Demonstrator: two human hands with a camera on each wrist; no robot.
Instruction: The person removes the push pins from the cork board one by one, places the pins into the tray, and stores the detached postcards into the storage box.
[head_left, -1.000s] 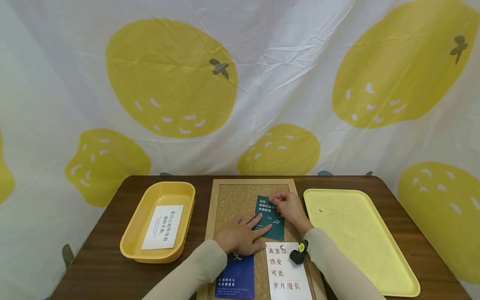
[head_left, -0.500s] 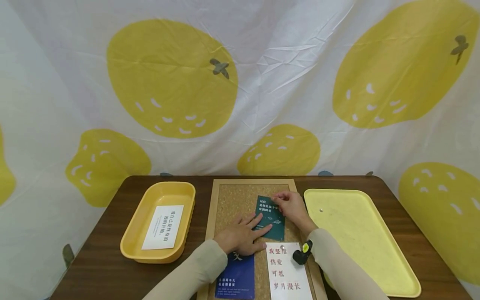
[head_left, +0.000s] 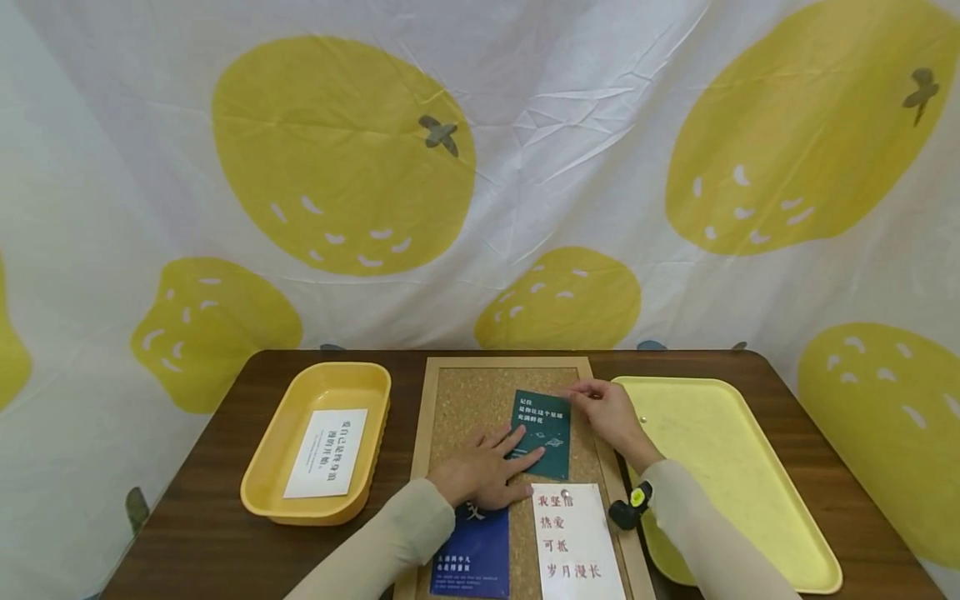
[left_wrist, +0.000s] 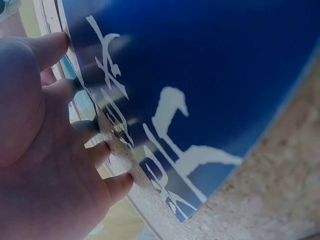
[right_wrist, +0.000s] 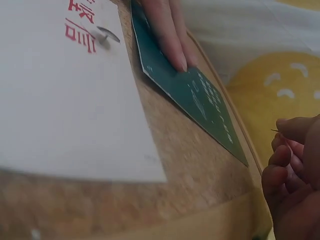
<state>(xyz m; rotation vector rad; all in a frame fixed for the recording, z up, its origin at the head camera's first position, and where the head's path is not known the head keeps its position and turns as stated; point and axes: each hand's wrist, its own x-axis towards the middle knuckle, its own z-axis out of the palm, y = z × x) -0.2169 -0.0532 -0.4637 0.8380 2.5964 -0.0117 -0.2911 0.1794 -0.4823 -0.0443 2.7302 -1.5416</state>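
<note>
A green card (head_left: 553, 427) lies on the framed corkboard (head_left: 472, 396). My left hand (head_left: 483, 473) rests palm down with spread fingers, its fingertips on the card's left and lower part. At the card's upper right corner, my right hand (head_left: 603, 412) pinches a thumbtack (right_wrist: 274, 130) between thumb and forefinger; the right wrist view shows its thin point sticking out. Below on the board are a blue card (head_left: 472, 560), partly covered by the left hand, and a white card (head_left: 573, 542) with red characters and a tack (right_wrist: 108, 35) through its top.
To the left stands a yellow-orange basin (head_left: 258, 492) with a white printed card (head_left: 326, 454) in it. A pale yellow tray (head_left: 738, 483) with a small tack (head_left: 642, 419) is at the right, under the right forearm. A fruit-print cloth (head_left: 555, 200) hangs behind the table.
My right hand has slid rightward from over the green card's printed lines to its upper right corner, uncovering the text. The left hand has stayed in place.
</note>
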